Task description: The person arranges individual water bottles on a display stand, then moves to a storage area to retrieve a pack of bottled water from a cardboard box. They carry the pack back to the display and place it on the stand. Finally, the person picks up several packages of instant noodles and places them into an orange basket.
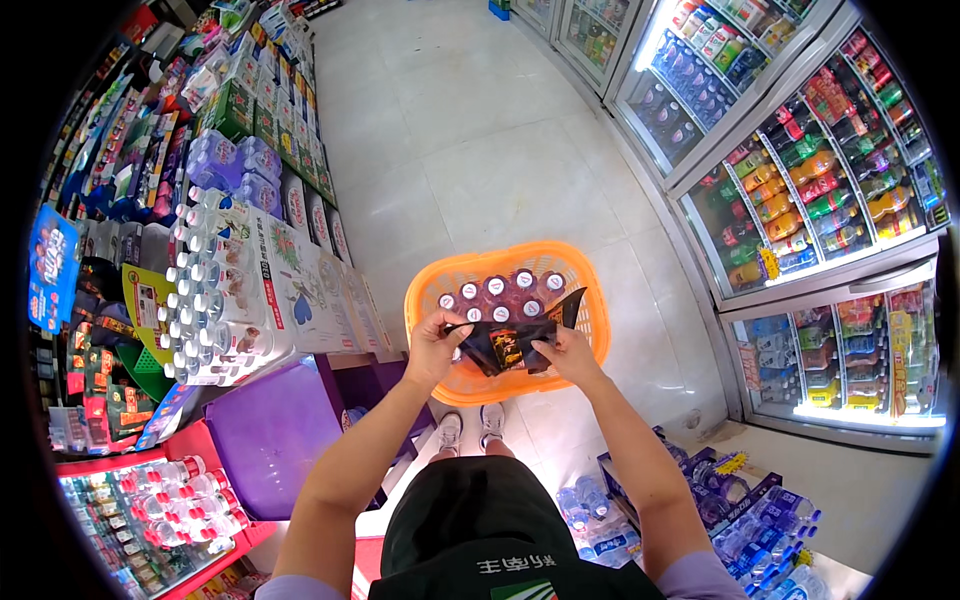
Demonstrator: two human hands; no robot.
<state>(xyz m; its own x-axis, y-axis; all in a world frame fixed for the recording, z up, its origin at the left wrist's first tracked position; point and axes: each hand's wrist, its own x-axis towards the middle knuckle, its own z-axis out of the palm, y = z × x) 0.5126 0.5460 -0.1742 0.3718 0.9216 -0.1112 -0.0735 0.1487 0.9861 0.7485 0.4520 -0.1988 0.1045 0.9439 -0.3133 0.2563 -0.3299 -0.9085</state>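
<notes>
An orange plastic basket stands on the floor just before my feet. Inside it are several bottles of a dark purplish drink with white printed caps. Above the basket's near half, both hands hold a black plastic wrapper bearing yellow writing. My left hand pinches its left edge between thumb and fingers. On the other side, my right hand grips it with the thumb on top, and a loose flap sticks up past that hand. The wrapper hides part of the basket's contents.
Glass-door drink coolers line the right side. Stacked water bottle packs and a purple bin stand at left. Bottled drinks sit low at the right, near my elbow. A tiled aisle runs ahead.
</notes>
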